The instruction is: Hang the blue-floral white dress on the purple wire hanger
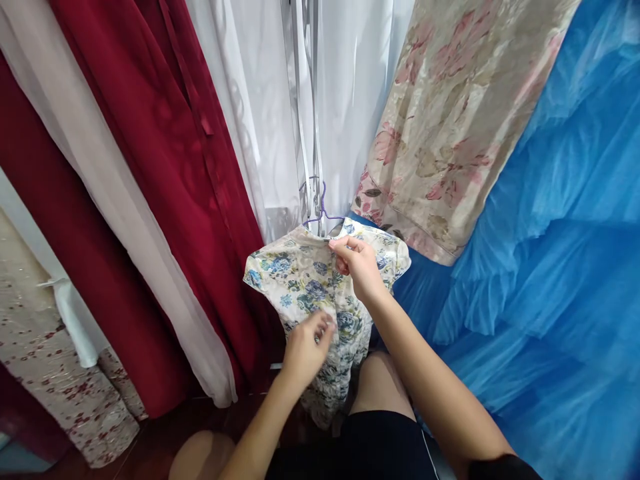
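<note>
A small cream dress with blue flowers [300, 277] hangs on a purple wire hanger [323, 207] from a chrome pole [310, 120]. My right hand [357, 263] pinches the dress at its collar, just under the hanger's hook. My left hand [305, 347] is lower, its fingers pressed together on the fabric at the dress's waist. Below the hands I see my bare knees and dark shorts.
Hanging garments close in all round: a dark red dress [150, 167] and a white one [95, 173] at left, sheer white fabric [360, 87] behind, a beige rose-print dress [450, 113] and blue tulle [560, 267] at right. A cream dress with red spots [55, 373] hangs lower left.
</note>
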`<state>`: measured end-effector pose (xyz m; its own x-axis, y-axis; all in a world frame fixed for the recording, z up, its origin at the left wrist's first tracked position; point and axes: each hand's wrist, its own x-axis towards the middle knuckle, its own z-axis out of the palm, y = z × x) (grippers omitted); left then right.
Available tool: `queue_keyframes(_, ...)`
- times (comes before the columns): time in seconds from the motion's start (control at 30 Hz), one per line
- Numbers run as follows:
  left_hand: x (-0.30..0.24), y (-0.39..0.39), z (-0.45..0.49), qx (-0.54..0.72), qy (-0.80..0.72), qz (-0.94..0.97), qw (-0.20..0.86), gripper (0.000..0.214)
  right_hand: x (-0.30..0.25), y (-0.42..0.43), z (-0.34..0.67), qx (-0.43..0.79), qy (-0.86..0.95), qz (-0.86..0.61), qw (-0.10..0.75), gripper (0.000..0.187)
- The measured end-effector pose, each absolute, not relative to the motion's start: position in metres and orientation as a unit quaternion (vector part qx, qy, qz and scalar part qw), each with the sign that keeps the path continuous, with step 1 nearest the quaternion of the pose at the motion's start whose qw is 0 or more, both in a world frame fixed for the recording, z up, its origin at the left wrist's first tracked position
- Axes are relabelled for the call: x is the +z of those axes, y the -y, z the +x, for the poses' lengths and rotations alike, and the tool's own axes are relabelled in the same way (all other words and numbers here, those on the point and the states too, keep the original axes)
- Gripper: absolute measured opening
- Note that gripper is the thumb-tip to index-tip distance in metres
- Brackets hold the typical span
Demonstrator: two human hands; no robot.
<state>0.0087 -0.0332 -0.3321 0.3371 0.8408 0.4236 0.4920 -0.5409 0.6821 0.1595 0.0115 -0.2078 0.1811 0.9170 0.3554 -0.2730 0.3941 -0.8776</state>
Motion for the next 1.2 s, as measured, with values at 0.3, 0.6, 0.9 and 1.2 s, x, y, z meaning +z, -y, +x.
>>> queue_keyframes(0.3, -0.199, -0.023, 0.024, 0.528, -0.299, 0.793, 0.050, 0.019, -0.226, -0.009, 0.161, 0.408, 0.528, -0.344, 0.661, 0.030)
queue_keyframes(0.6, -0.201, -0.090, -0.057, 0.802, -0.354, 0.412, 0.247, 0.023, -0.292, -0.022, 0.161, 0.422, 0.527, -0.417, 0.608, 0.034)
queue_keyframes(0.9, -0.293, -0.104, -0.066, 0.774, -0.424, 0.286, 0.372, 0.028, -0.321, 0.023, 0.182, 0.490, 0.434, -0.388, 0.649, 0.031)
queue_keyframes(1.2, -0.261, -0.153, -0.075, 0.764, -0.427, 0.438, 0.208, 0.023, -0.320, 0.029, 0.144, 0.504, 0.501, -0.386, 0.588, 0.030)
